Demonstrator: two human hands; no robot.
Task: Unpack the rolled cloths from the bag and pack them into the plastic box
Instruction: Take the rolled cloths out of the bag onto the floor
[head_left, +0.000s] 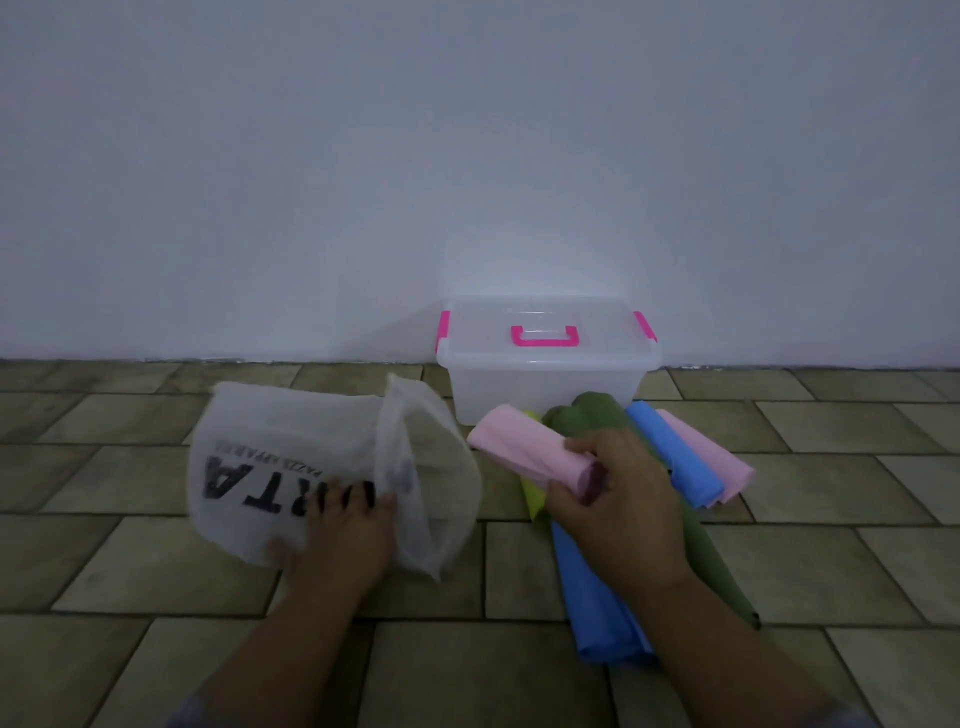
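A white bag (291, 457) with black letters lies on the tiled floor at the left. My left hand (348, 540) grips its lower edge near the opening. My right hand (618, 499) holds a pink rolled cloth (519, 447) just above a heap of rolls. In that heap lie a green roll (592, 415), two blue rolls (675, 457) (597, 608), another pink roll (711, 457) and a yellow one (535, 499). The clear plastic box (545, 374) with pink handle and clips stands behind them, its lid on.
A plain white wall (467, 156) rises right behind the box. Brownish floor tiles (156, 571) stretch to both sides and toward me.
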